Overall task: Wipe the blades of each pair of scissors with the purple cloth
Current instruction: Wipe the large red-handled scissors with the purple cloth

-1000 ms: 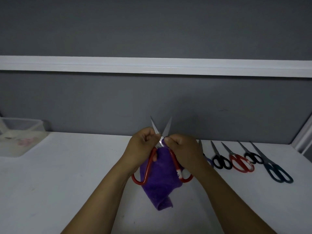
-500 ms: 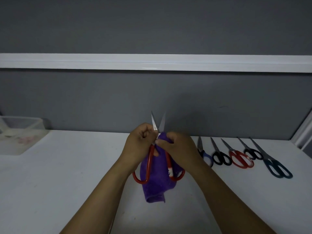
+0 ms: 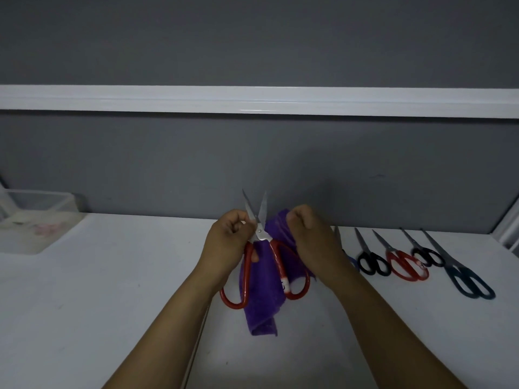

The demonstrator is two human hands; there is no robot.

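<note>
My left hand (image 3: pixel 227 242) grips the red-handled scissors (image 3: pixel 278 265) near the pivot, blades pointing up and slightly apart, handles hanging down. My right hand (image 3: pixel 311 237) holds the purple cloth (image 3: pixel 261 304) just right of the blades; the cloth hangs behind the handles down to the white table (image 3: pixel 98 304). On the table at the right lie several more pairs in a row: a blue-handled pair (image 3: pixel 352 261) mostly hidden by my right wrist, a black pair (image 3: pixel 372 262), a red pair (image 3: pixel 404 263), another black pair (image 3: pixel 427 255) and a dark teal pair (image 3: pixel 469 282).
A clear plastic box (image 3: pixel 36 220) stands at the table's back left against the grey wall. A white frame edge (image 3: pixel 508 228) rises at the far right.
My right hand with the cloth has moved off the blades to the right, baring the pivot. The blades have closed slightly compared with one second ago.
</note>
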